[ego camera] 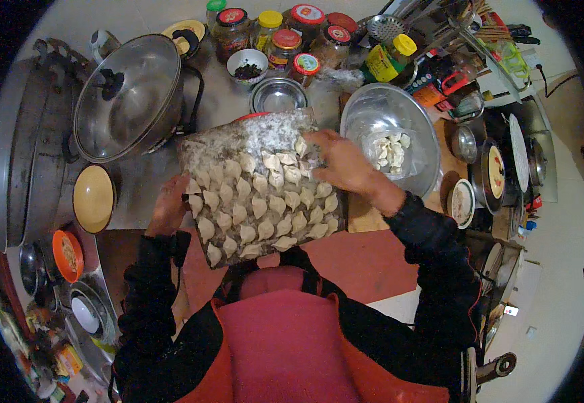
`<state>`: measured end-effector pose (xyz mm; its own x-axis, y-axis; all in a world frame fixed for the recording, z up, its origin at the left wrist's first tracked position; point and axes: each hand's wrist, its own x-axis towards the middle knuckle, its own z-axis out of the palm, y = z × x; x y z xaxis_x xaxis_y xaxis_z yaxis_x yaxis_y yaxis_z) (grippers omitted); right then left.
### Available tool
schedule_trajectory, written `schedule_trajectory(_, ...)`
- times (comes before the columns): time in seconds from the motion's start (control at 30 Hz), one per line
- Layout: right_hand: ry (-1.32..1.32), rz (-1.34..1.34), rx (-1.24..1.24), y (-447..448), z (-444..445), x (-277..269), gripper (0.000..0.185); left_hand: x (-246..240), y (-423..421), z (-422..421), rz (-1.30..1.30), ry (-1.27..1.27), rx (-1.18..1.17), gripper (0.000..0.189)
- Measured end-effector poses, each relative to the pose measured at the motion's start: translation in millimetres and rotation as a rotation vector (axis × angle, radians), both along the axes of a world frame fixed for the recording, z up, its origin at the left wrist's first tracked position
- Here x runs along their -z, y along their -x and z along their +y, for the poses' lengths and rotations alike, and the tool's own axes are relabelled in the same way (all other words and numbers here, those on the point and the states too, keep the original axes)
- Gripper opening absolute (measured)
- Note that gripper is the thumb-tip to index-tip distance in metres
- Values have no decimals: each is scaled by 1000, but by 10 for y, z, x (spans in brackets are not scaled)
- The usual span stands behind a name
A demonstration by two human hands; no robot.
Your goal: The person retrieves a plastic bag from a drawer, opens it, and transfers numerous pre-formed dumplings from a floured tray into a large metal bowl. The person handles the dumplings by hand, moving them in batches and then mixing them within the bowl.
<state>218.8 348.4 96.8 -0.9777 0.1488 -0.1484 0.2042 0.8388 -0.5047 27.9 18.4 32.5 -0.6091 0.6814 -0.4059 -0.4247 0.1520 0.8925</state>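
A floured board [277, 128] bears rows of pleated dumplings [264, 229] and tilts in front of me. My left hand [168, 204] grips its left edge. Over the upper right edge reaches my right hand [345, 163], slightly blurred, with thumb and fingers spread. Its fingertips are beside a few whiter dumplings [291, 174], one of them near the index finger. Just right of the board, a large metal bowl [420, 121] holds a clear plastic bag with several white dumplings [393, 151] in it.
A lidded pan [141, 95] and a yellow bowl [93, 199] stand to the left. Lidded jars [284, 48], a small white bowl [247, 65] and a steel bowl [278, 95] line the back. At right are bottles [448, 80] and a white bowl [462, 204].
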Motion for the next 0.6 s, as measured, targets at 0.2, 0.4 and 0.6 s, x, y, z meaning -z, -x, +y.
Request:
schedule_trajectory(0.2, -151, -203, 43, 254, -244, 152, 71, 167, 117, -20, -241, 119, -39, 30)
schedule_trajectory(0.4, -117, -169, 149, 289, -265, 283, 67, 280, 99, -93, 323, 12, 122, 31)
schedule_trajectory(0.6, -1, 324, 214, 0, 83, 90, 59, 172, 90, -44, 4, 102, 6, 30)
